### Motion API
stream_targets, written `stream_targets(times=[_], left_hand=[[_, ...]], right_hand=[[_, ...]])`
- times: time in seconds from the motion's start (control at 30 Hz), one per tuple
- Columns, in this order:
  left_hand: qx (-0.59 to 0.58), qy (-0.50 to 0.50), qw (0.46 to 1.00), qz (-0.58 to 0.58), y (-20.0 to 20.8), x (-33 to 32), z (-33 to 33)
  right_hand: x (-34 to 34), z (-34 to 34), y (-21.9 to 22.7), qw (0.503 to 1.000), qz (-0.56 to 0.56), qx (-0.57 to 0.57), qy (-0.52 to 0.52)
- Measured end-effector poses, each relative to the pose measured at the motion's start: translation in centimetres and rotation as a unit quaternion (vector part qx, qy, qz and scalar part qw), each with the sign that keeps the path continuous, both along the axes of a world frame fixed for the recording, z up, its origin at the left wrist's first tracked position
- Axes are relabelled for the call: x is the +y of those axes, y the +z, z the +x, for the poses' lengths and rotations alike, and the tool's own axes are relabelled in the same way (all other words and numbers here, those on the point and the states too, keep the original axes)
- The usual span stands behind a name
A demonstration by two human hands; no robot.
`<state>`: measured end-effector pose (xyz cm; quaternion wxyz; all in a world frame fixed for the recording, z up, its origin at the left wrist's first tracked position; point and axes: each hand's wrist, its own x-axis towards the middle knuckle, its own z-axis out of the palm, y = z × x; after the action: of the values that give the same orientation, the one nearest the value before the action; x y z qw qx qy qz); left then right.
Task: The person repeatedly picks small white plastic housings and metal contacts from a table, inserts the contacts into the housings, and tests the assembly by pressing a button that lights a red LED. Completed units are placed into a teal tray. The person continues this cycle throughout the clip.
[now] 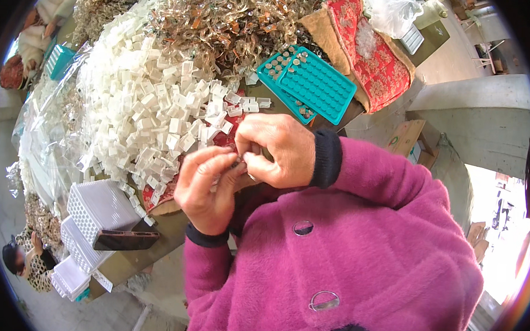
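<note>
My left hand [207, 183] and my right hand [277, 149] meet close to my chest, fingertips pinched together on a tiny dark part [240, 160] held between them. The part is mostly hidden by my fingers. Both sleeves are fuzzy magenta with dark cuffs. Just beyond my hands lies a big heap of small white plastic pieces [143, 101] on the table. Behind it is a pile of clear, brownish curved pieces [224, 19].
Two stacked teal trays [316, 82] with rows of holes sit at the right of the heap, some holes filled. White grid trays [94, 208] stack at the table's left edge with a dark phone [125, 240] on them. A red patterned cloth [370, 52] lies beyond. Other people sit at left.
</note>
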<state>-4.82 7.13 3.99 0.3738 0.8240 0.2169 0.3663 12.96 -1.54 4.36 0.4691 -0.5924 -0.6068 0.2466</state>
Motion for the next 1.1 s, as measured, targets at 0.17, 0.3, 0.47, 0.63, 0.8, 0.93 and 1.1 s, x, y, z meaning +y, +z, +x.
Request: stream_targets(times=[0.17,0.3,0.47,0.63,0.8,0.93,1.1], left_hand=[[-0.002,0.005,0.998,-0.063,-1.1,-2.3,-1.2],[-0.026,0.026,0.994,-0.102,-2.1,-2.5,-1.4],[-0.043,0.008,0.993,-0.109,-2.6,-2.1,-1.1],[0.12,0.164,0.976,0.082,-2.7,0.5,-1.0],[0.184,0.14,0.965,0.122,-3.1,2.4,-1.2],[0.196,0.161,0.965,0.06,-3.4,1.4,-1.3],[0.054,0.163,0.942,-0.289,-3.4,0.4,-1.5]], right_hand=[[-1.8,-0.1,-0.8,0.999,-0.042,0.007,0.012],[-2.4,0.1,-1.3,0.994,-0.078,0.082,0.01],[-2.3,0.1,-2.2,0.978,-0.09,0.18,0.049],[-1.7,0.2,-3.1,0.995,-0.026,0.079,-0.054],[-1.4,0.1,-3.4,0.994,0.005,0.098,-0.055],[-1.6,0.2,-3.1,0.993,-0.014,0.106,-0.059],[-1.8,-0.2,-2.9,0.989,-0.019,0.128,-0.071]])
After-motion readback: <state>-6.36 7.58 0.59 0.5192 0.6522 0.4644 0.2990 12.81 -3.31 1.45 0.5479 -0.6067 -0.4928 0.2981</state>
